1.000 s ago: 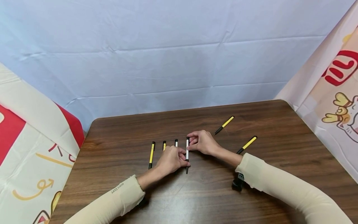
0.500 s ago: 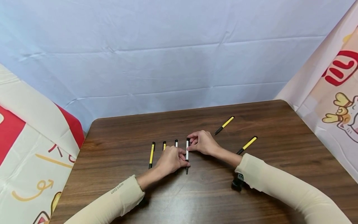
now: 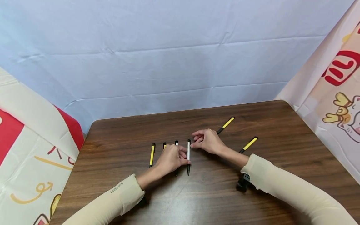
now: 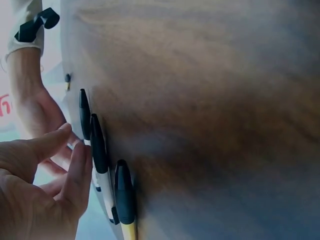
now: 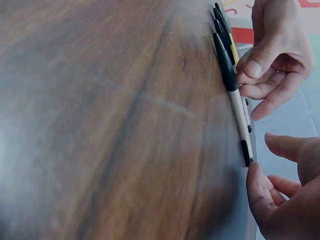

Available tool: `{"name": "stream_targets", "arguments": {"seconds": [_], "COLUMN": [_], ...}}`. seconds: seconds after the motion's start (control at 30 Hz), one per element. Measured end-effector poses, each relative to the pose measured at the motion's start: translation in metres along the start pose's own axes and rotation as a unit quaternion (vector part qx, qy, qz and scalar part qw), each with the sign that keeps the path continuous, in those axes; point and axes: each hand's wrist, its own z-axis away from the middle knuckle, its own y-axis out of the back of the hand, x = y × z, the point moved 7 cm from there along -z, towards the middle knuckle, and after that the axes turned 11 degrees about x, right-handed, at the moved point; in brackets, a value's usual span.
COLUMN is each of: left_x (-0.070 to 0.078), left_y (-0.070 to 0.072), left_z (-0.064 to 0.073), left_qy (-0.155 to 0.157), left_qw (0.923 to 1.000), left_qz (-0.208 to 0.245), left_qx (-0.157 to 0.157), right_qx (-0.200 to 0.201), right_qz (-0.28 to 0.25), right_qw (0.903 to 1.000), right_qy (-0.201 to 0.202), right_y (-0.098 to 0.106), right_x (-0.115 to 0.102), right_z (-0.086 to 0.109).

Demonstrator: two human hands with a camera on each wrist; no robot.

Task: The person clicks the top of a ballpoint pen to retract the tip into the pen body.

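A white pen with black ends lies on the table, pointing toward the person. My left hand hovers low over the row, its thumb tip at this pen's lower part; the left wrist view shows thumb and fingers apart. Beyond the pen's upper end, my right hand has its thumb and fingers spread, fingertips close beside the clip. Left of that pen is a second white pen, partly covered by the left hand. Two yellow pens, one half hidden and one farther left, lie roughly parallel to it.
Two more yellow pens lie slanted on the right: one farther back, one beside the right forearm. The brown wooden table ends at a pale cloth backdrop. Printed cloths hang at both sides.
My right hand has come off the white pen and shifted slightly right, fingers now apart from it. The pen stays in place; my left hand has hardly moved.
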Motion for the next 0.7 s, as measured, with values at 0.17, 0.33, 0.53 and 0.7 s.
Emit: {"name": "stream_targets", "arguments": {"seconds": [0.17, 0.33, 0.53, 0.7], "left_x": [0.002, 0.005, 0.009, 0.011], "left_y": [0.001, 0.003, 0.007, 0.005], "left_z": [-0.005, -0.011, -0.023, -0.033], "left_qy": [-0.003, -0.002, 0.001, 0.005], "left_qw": [0.9998, 0.9997, 0.9996, 0.9994], "left_qz": [0.017, 0.023, 0.017, 0.027], "left_qx": [0.003, 0.011, 0.022, 0.021], "right_qx": [0.013, 0.031, 0.06, 0.07], "right_qz": [-0.002, 0.0, 0.015, 0.029], "right_qw": [0.9999, 0.9995, 0.998, 0.9971], "right_qy": [0.0, -0.004, -0.012, -0.011], "right_y": [0.012, 0.025, 0.045, 0.061], "right_x": [0.002, 0.007, 0.016, 0.022], "right_z": [0.002, 0.002, 0.004, 0.003]}}
